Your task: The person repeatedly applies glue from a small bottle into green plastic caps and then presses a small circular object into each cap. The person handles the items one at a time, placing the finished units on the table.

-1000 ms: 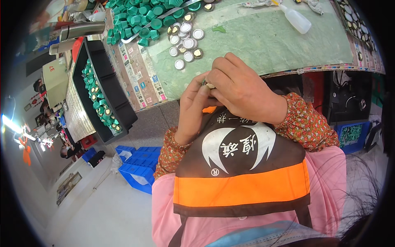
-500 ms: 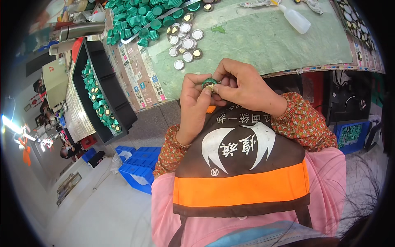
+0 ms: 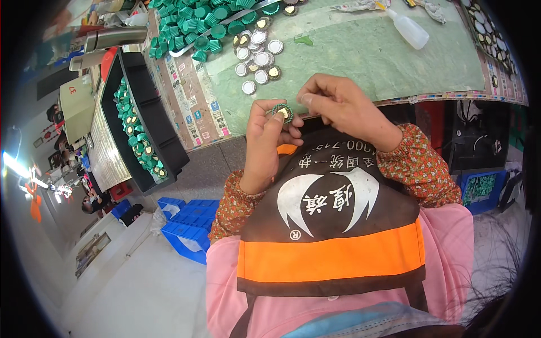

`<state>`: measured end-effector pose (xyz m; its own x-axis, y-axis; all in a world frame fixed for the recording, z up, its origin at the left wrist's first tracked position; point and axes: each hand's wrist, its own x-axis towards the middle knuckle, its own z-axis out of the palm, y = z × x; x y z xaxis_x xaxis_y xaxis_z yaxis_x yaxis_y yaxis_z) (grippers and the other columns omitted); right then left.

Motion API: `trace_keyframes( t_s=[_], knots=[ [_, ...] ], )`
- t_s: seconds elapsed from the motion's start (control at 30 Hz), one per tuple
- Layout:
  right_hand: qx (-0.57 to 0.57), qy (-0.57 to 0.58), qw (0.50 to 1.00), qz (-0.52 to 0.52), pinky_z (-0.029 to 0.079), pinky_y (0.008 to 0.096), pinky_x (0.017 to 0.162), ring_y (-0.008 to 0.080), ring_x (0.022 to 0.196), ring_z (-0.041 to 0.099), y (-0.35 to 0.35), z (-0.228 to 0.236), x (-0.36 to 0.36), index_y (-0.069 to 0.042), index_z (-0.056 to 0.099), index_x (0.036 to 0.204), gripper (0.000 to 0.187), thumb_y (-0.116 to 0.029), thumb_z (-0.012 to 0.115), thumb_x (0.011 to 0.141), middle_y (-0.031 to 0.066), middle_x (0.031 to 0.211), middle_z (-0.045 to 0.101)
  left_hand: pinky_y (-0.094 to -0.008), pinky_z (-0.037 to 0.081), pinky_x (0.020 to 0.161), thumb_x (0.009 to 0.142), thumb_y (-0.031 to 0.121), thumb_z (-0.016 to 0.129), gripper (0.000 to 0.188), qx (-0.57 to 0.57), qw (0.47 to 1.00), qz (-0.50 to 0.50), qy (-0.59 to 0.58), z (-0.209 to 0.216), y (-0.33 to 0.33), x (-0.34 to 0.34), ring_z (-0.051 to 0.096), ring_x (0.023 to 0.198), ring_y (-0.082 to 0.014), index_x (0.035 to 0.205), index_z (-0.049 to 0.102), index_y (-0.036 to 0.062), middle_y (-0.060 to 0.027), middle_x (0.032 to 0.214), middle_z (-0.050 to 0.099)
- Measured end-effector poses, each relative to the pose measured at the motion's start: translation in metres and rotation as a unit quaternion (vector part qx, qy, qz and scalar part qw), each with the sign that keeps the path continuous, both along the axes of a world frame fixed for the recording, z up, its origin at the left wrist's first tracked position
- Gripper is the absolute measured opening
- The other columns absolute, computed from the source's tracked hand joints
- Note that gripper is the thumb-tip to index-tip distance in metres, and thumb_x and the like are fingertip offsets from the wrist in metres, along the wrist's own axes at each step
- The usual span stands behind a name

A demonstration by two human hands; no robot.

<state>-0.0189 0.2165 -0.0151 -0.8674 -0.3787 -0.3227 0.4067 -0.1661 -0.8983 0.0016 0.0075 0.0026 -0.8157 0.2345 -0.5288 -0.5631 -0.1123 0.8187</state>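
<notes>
My left hand (image 3: 262, 135) pinches a small green fluted cup (image 3: 289, 115) between thumb and fingers, just over the table's near edge. Inside the cup shows a dark round piece with a cream-gold shape on it. To its right, my right hand (image 3: 346, 112) is raised apart from the cup, its thumb and forefinger pressed close together; whether anything is between them is hidden. Beyond the left hand, several round scalloped pieces (image 3: 260, 58) lie in a cluster, most with white faces up, some dark with gold shapes. Behind them spreads a heap of green fluted cups (image 3: 191, 25).
A black bin (image 3: 169, 121) of filled green cups stands left of the table. A white squeeze bottle (image 3: 410, 31) lies at the back right, near a tray of round pieces (image 3: 489, 34). Blue crates (image 3: 191, 225) sit on the floor. A metal flask (image 3: 115, 38) is far left.
My right hand has drawn away from the cup, moving slightly up and right. The left hand keeps hold of the cup, which is now more openly visible.
</notes>
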Motion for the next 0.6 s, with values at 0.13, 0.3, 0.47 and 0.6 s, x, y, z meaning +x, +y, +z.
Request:
trace_keyframes(
  t_s=[0.13, 0.3, 0.47, 0.6],
  knots=[
    [0.103, 0.073, 0.991, -0.035, 0.039, 0.0199, 0.056, 0.0020, 0.065, 0.049, 0.019, 0.006, -0.007, -0.003, 0.066, 0.107, 0.020, -0.021, 0.060, 0.101, -0.0026, 0.080, 0.060, -0.0286, 0.062, 0.068, 0.104, 0.016, 0.049, 0.028, -0.025, 0.999, 0.020, 0.020, 0.006, -0.008, -0.006, 0.066, 0.082, -0.0152, 0.129, 0.047, 0.0056, -0.0146, 0.104, 0.066],
    [0.302, 0.253, 0.900, -0.185, 0.047, 0.0278, 0.075, 0.0123, 0.087, 0.059, 0.060, 0.003, -0.014, -0.001, 0.067, 0.112, 0.020, -0.014, 0.064, 0.097, 0.0020, 0.095, 0.065, -0.0294, 0.062, 0.067, 0.102, 0.018, 0.058, 0.031, -0.018, 0.982, 0.138, 0.130, 0.018, -0.068, -0.030, 0.069, 0.082, -0.0164, 0.130, 0.049, 0.0066, -0.0184, 0.110, 0.069],
    [0.625, 0.393, 0.640, -0.213, 0.044, 0.0430, 0.097, 0.0318, 0.112, 0.055, 0.109, 0.005, -0.027, -0.009, 0.065, 0.126, 0.038, -0.017, 0.070, 0.089, 0.0113, 0.119, 0.063, -0.0347, 0.062, 0.079, 0.106, 0.022, 0.051, 0.033, 0.059, 0.906, 0.353, 0.228, 0.027, -0.184, -0.054, 0.069, 0.093, -0.0212, 0.136, 0.050, 0.0072, -0.0208, 0.134, 0.063],
    [0.690, 0.355, 0.601, -0.192, 0.043, 0.0476, 0.101, 0.0348, 0.117, 0.054, 0.121, -0.006, -0.028, -0.013, 0.060, 0.136, 0.049, -0.019, 0.069, 0.088, 0.0126, 0.127, 0.060, -0.0335, 0.062, 0.077, 0.105, 0.020, 0.052, 0.042, -0.091, 0.814, 0.462, 0.341, 0.022, -0.172, -0.057, 0.068, 0.093, -0.0202, 0.143, 0.043, 0.0030, -0.0222, 0.131, 0.063]
  ],
)
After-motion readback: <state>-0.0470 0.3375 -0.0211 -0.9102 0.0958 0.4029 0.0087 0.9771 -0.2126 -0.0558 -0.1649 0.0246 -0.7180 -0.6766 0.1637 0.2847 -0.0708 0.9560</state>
